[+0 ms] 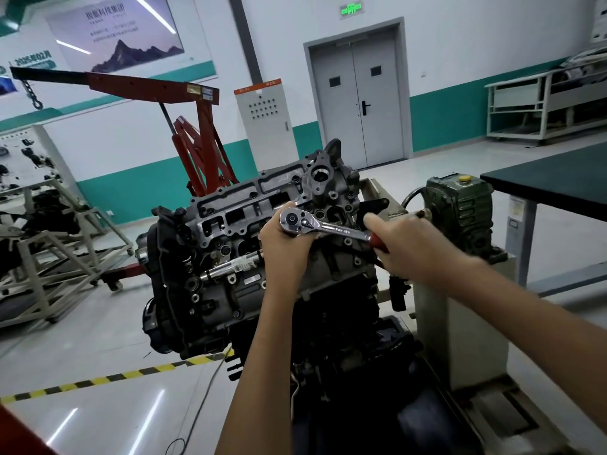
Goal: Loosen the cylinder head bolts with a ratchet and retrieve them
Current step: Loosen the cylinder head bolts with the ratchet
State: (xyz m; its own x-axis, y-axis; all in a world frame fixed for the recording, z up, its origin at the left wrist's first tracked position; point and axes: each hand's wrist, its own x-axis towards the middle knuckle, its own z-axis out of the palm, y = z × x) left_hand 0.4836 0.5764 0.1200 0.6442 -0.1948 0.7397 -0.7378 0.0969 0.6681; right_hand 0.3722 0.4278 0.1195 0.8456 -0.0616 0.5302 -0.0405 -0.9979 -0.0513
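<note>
right hand [405, 246] gripping red-handled chrome ratchet [331, 228], left hand [285, 241] clasping its head

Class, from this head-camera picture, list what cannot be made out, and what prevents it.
1. Head view: socket and bolt under the ratchet head, hidden by the left hand.
2. Head view: most of the red handle, covered by the right hand.
3. Head view: engraving on the ratchet shank, too small to read.
4. Head view: engine block below the cylinder head, lost in shadow.
</note>
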